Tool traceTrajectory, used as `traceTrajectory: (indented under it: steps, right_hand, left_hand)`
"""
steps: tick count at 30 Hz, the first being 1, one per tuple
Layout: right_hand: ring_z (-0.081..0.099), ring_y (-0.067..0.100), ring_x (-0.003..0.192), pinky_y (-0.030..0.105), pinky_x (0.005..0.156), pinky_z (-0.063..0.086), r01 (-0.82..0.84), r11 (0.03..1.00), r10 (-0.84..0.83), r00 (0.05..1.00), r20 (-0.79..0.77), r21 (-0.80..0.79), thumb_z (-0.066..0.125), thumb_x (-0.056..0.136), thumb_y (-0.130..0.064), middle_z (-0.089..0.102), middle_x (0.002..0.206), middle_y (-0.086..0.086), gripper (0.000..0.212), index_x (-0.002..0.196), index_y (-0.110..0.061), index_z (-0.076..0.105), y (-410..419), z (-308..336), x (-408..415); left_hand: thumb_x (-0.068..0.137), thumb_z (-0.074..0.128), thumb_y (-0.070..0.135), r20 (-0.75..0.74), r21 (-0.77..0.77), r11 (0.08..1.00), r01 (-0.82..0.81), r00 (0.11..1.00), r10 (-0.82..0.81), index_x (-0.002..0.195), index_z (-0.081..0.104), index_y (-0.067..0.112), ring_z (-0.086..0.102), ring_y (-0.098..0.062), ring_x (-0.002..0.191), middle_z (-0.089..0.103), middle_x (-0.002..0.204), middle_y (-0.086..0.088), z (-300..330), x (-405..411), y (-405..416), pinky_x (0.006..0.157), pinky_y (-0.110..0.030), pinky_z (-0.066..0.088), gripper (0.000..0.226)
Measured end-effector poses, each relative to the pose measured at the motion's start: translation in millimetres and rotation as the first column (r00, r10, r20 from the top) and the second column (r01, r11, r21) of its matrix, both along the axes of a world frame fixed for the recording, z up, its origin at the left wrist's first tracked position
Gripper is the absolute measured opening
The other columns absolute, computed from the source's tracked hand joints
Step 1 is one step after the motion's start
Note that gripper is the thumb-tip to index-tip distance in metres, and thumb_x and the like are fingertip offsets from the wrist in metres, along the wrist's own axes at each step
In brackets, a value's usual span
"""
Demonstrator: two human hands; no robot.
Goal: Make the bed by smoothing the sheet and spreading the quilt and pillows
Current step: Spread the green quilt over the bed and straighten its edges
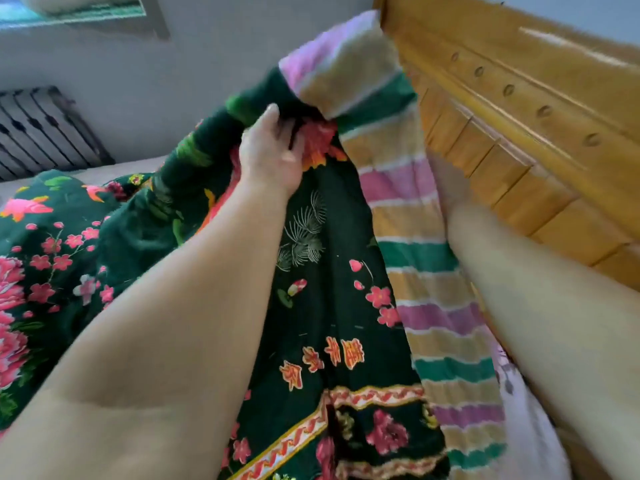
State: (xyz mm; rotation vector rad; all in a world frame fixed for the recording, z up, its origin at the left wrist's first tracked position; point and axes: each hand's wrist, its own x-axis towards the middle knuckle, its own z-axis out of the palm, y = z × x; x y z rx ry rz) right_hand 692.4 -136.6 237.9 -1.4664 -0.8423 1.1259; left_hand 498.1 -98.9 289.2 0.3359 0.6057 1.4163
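A: Far left first: striped pillow (38, 129) propped against the wall, well apart from the action. Below it, pale sheet (114, 173) showing in a narrow strip, mostly buried under fabric.

B: Then the quilt (322, 306), dark green with pink flowers, heaped low at the left and hauled up high in the middle. Striped lining of pink, tan and green turned outward on the right side.

A: Left hand (273, 150) up at the peak of the lifted part, fingers curled into a bunch of the green cloth. Clamped firmly, by the look of the gathered folds.

B: Right hand (450, 185)? Forearm reaching up along the striped side, hand itself tucked behind the lining. Impossible to say whether gripping or just pushing. Blurred, too.

A: Wooden headboard (519, 133) at the far right, just beside the raised corner.

B: Step in hand, as a guess: spreading the quilt, with one end being lifted near the headboard to shake or turn it flat. Sheet smoothing unclear, too little sheet visible to judge.

A: Next move, probably: a second secure hold on the striped edge, hands drawn apart to stretch the width, then a lowering with the flowered face up. Heap at the left needing a pull outward afterwards. Pillow placement last.
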Motion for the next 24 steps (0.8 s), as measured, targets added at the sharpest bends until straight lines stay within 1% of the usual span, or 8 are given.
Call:
traceTrajectory:
  steps: [2, 3, 6, 8, 10, 14, 19, 24]
  right_hand:
    - [0.063, 0.021, 0.082, 0.031, 0.071, 0.051, 0.047, 0.998, -0.051, 0.99, -0.128, -0.035, 0.053, 0.094, -0.039, 0.066, 0.095, 0.003, 0.029, 0.105, -0.014, 0.063, 1, -13, 13]
    - [0.061, 0.02, 0.088, 0.031, 0.073, 0.049, 0.065, 0.996, -0.072, 0.989, -0.13, -0.061, 0.052, 0.096, -0.036, 0.063, 0.1, 0.003, 0.029, 0.113, -0.014, 0.06, -2, -22, 20]
    - [0.05, 0.016, 0.107, 0.031, 0.089, 0.04, 0.061, 0.986, -0.053, 0.997, 0.052, -0.157, 0.052, 0.097, -0.027, 0.057, 0.118, 0.004, 0.036, 0.129, -0.011, 0.054, -17, -59, 27]
    - [0.053, 0.019, 0.107, 0.031, 0.083, 0.042, 0.028, 0.974, 0.006, 0.989, 0.151, -0.223, 0.056, 0.094, -0.023, 0.061, 0.113, 0.007, 0.034, 0.125, -0.007, 0.058, -35, -89, 28]
    - [0.052, 0.019, 0.101, 0.029, 0.076, 0.042, -0.056, 0.936, 0.109, 0.985, 0.134, -0.347, 0.056, 0.095, -0.019, 0.061, 0.1, 0.005, 0.032, 0.123, -0.004, 0.058, -55, -121, 23]
    - [0.057, 0.024, 0.103, 0.032, 0.079, 0.047, -0.223, 0.77, 0.338, 0.937, 0.085, -0.599, 0.053, 0.096, -0.016, 0.062, 0.095, 0.006, 0.031, 0.123, -0.002, 0.057, -99, -176, 7]
    - [0.055, 0.015, 0.077, 0.024, 0.064, 0.042, -0.389, 0.508, 0.733, 0.663, 0.149, -0.769, 0.061, 0.091, -0.018, 0.064, 0.096, 0.008, 0.029, 0.117, -0.005, 0.062, -153, -240, -20]
    - [0.056, 0.022, 0.115, 0.029, 0.094, 0.044, -0.444, 0.296, 0.912, 0.394, 0.113, -0.846, 0.057, 0.093, -0.027, 0.06, 0.127, 0.007, 0.032, 0.122, -0.014, 0.06, -185, -271, -51]
  left_hand:
    - [0.096, 0.048, 0.009, -0.308, 0.031, 0.997, 0.076, 0.949, -0.062, 0.143, 0.033, 0.013, 0.048, -0.011, 0.113, 0.045, 0.14, -0.005, -14, 4, 3, 0.095, -0.041, 0.048, 0.049]
    - [0.095, 0.049, 0.009, -0.418, 0.004, 0.991, 0.131, 0.901, -0.117, 0.145, 0.03, 0.018, 0.044, -0.007, 0.113, 0.041, 0.143, 0.0, -21, 8, -6, 0.09, -0.039, 0.049, 0.055]
    - [0.093, 0.053, 0.01, -0.647, -0.122, 0.973, 0.194, 0.728, -0.226, 0.133, 0.044, 0.024, 0.047, -0.008, 0.106, 0.053, 0.128, 0.003, -61, -2, -25, 0.081, -0.033, 0.039, 0.043]
    - [0.09, 0.057, 0.011, -0.761, -0.28, 0.939, 0.199, 0.55, -0.344, 0.129, 0.049, 0.022, 0.052, -0.013, 0.104, 0.059, 0.119, -0.004, -108, -20, -47, 0.084, -0.033, 0.039, 0.041]
    - [0.086, 0.062, 0.014, -0.779, -0.473, 0.86, 0.19, 0.366, -0.509, 0.128, 0.053, 0.021, 0.053, -0.018, 0.101, 0.059, 0.107, -0.005, -160, -39, -76, 0.083, -0.036, 0.041, 0.043]
    - [0.082, 0.071, 0.02, -0.67, -0.725, 0.658, 0.205, 0.011, -0.742, 0.126, 0.056, 0.022, 0.054, -0.023, 0.109, 0.059, 0.118, -0.004, -241, -62, -146, 0.086, -0.033, 0.043, 0.047]
    - [0.08, 0.073, 0.021, -0.515, -0.854, 0.436, 0.286, -0.34, -0.787, 0.133, 0.05, 0.018, 0.053, -0.021, 0.121, 0.051, 0.136, -0.005, -304, -56, -225, 0.099, -0.027, 0.042, 0.058]
    - [0.076, 0.073, 0.039, -0.458, -0.875, 0.458, 0.158, -0.579, -0.674, 0.144, 0.03, 0.028, 0.037, -0.026, 0.132, 0.036, 0.143, -0.006, -343, -40, -267, 0.103, -0.045, 0.039, 0.081]
